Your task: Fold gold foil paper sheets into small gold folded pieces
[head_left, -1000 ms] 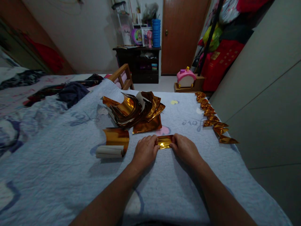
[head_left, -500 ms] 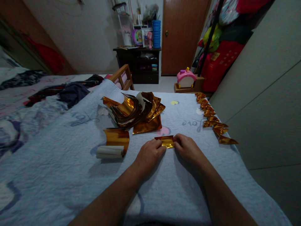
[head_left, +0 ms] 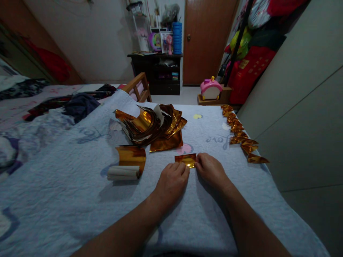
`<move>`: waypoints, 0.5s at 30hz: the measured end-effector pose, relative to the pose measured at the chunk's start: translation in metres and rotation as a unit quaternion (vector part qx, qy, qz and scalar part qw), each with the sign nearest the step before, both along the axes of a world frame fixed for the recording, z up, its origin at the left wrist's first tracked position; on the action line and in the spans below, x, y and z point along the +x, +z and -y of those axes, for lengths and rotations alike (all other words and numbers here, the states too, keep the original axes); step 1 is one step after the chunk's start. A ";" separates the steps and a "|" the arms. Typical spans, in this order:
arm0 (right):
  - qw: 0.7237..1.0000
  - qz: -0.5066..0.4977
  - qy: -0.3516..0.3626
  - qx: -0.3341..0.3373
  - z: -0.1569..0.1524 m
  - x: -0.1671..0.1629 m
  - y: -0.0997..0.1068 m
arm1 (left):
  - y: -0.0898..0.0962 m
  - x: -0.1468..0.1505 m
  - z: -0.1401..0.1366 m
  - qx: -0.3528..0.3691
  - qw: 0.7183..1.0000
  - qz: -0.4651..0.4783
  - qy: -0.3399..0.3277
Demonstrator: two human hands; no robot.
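A small strip of shiny gold foil paper [head_left: 189, 160] lies on the bed cover in front of me, its long sides running left to right. My right hand [head_left: 211, 168] pinches its right end between thumb and fingertips. At the near left edge, my left hand [head_left: 173, 181] has its curled fingers pressed on the paper; the thumb is hidden. Left of my hands, a curled gold sheet [head_left: 132, 157] has a pale rolled edge facing me. Beyond it spreads a pile of gold foil sheets [head_left: 142, 125], curved and fanned out.
Several folded gold foil pieces [head_left: 237, 134] form a line along the right edge of the bed cover [head_left: 80, 200]. Crumpled dark clothes [head_left: 81, 107] lie at the far left. Past the bed stand a wooden chair back [head_left: 139, 87], a dark cabinet [head_left: 164, 76] and a pink toy [head_left: 211, 89].
My left hand has shifted from gripping the strip's left part to its near edge, fingers now drawn together. My right hand stays at the right end. The view has moved slightly.
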State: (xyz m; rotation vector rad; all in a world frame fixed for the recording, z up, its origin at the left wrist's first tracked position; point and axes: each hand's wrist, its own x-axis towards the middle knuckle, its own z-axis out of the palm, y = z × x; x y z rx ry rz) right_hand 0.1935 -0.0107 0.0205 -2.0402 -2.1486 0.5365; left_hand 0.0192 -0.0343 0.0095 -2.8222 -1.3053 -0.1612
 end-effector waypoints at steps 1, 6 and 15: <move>1.000 0.003 -0.003 0.003 0.001 -0.001 -0.001 | -0.001 0.000 0.001 0.004 1.000 -0.001 0.000; 0.996 -0.033 0.036 0.074 0.005 -0.004 -0.008 | -0.002 0.002 0.004 0.003 1.000 -0.011 0.007; 0.988 -0.030 0.112 0.103 0.005 -0.015 -0.016 | -0.006 0.002 0.004 -0.018 1.000 0.000 0.000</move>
